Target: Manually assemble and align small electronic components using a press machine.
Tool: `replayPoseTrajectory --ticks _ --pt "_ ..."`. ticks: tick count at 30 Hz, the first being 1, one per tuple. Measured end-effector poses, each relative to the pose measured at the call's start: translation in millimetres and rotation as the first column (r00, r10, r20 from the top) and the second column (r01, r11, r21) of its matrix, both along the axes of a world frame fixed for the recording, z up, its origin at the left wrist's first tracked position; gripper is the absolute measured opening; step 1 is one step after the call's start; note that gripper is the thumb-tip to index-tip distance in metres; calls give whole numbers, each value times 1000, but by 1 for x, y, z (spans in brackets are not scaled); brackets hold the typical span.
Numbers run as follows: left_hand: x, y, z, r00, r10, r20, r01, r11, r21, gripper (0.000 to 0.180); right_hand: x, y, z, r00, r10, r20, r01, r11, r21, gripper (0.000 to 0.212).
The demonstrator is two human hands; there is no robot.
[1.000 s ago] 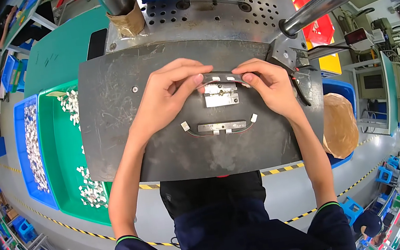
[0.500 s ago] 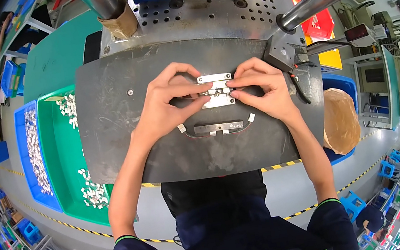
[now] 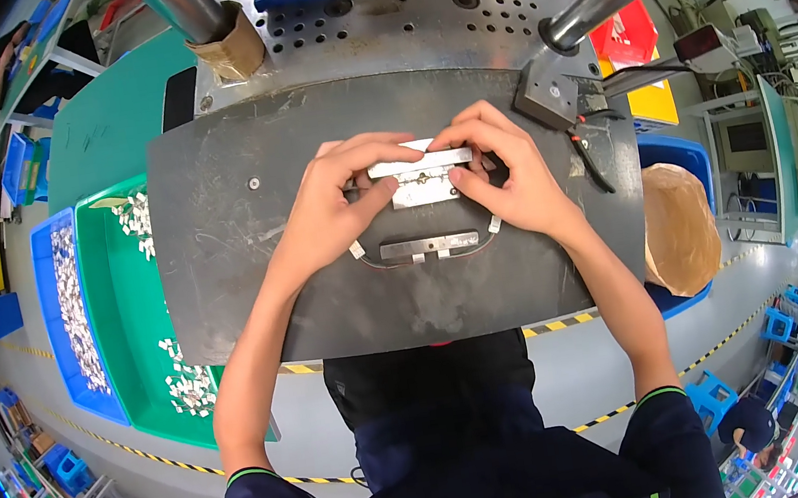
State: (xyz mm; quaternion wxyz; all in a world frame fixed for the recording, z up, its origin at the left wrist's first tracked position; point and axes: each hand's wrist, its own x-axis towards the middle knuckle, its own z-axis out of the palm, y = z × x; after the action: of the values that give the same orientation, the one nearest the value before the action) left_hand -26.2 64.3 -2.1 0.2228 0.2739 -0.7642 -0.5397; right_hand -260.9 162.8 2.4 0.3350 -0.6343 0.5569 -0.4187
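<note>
Near part of the dark work plate (image 3: 447,308): a grey bar (image 3: 401,249) is lying crosswise, a thin cable (image 3: 468,254) curving round its near side, white connectors (image 3: 495,224) sitting at both ends. Farther in, a silver block (image 3: 426,195) is resting flat. Left hand (image 3: 325,203) and right hand (image 3: 515,173) are holding a silver bar (image 3: 443,159) crosswise over the block's far part, fingers drawn narrow, thumbs on its near side; cannot tell whether bar and block are touching. Far right, a dark hand tool (image 3: 594,165) is lying on the plate. Beyond, a perforated metal bed (image 3: 367,47) is stretching across.
</note>
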Motion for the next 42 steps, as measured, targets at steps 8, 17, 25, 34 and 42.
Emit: replayPoseTrajectory --ticks 8,17,25,34,42 --pt "-5 7 10 992 124 36 -112 964 -240 37 11 -3 6 985 -155 -81 146 983 -107 37" --pt "-9 -2 16 996 74 50 -44 892 -451 20 11 -14 16 957 48 -285 -91 986 -140 20" --pt "-19 1 22 990 85 115 -8 837 -547 17 9 -10 9 926 10 -377 -80 982 -169 19" --pt "-30 8 37 982 123 144 -28 845 -535 31 -95 76 2 594 -500 -630 406 863 -302 83" --pt "-165 -43 22 982 -182 51 153 609 -778 60 -129 94 -5 592 -356 -723 209 934 -288 41"
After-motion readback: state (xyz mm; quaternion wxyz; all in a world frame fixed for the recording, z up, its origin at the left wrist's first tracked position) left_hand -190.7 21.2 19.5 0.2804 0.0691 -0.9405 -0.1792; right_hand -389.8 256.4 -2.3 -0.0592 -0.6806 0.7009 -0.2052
